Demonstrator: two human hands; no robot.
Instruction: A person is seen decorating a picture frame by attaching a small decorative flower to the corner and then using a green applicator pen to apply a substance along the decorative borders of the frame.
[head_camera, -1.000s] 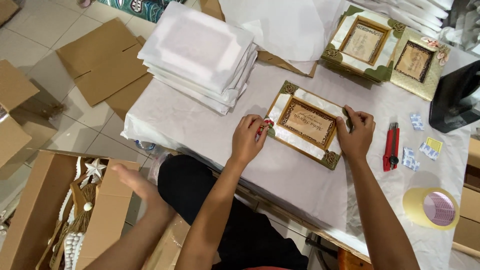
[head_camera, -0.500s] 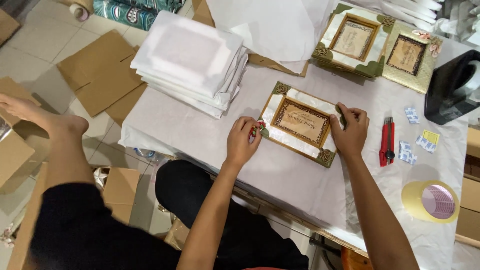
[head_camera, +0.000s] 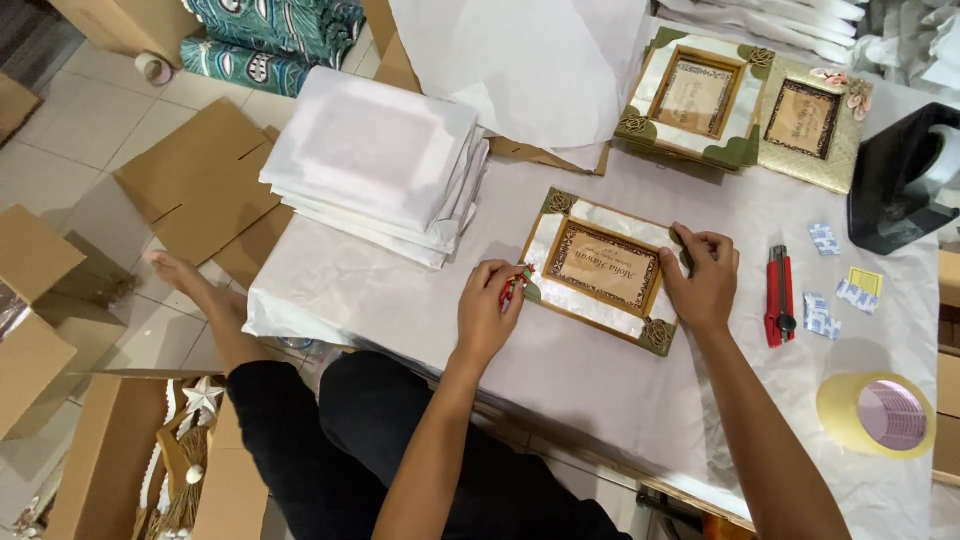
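A decorated picture frame (head_camera: 603, 266), white with gold inner border and green corners, lies flat on the white paper-covered table (head_camera: 400, 300). My left hand (head_camera: 490, 312) rests at the frame's lower left corner, fingers pinched on a small red and green ornament (head_camera: 519, 280). At the frame's right edge, my right hand (head_camera: 703, 276) grips the upper right corner with curled fingers.
A stack of white-wrapped packages (head_camera: 375, 160) lies left. Two more frames (head_camera: 745, 105) sit at the back. A red box cutter (head_camera: 779, 296), small packets (head_camera: 828, 312), a tape roll (head_camera: 880, 415) and a black dispenser (head_camera: 908, 180) are right. Cardboard boxes (head_camera: 120, 460) and another person's leg (head_camera: 215, 315) are on the floor.
My view has shifted; the frame stays under both hands. Another person's arm at the left has gone, and a bare leg shows there instead.
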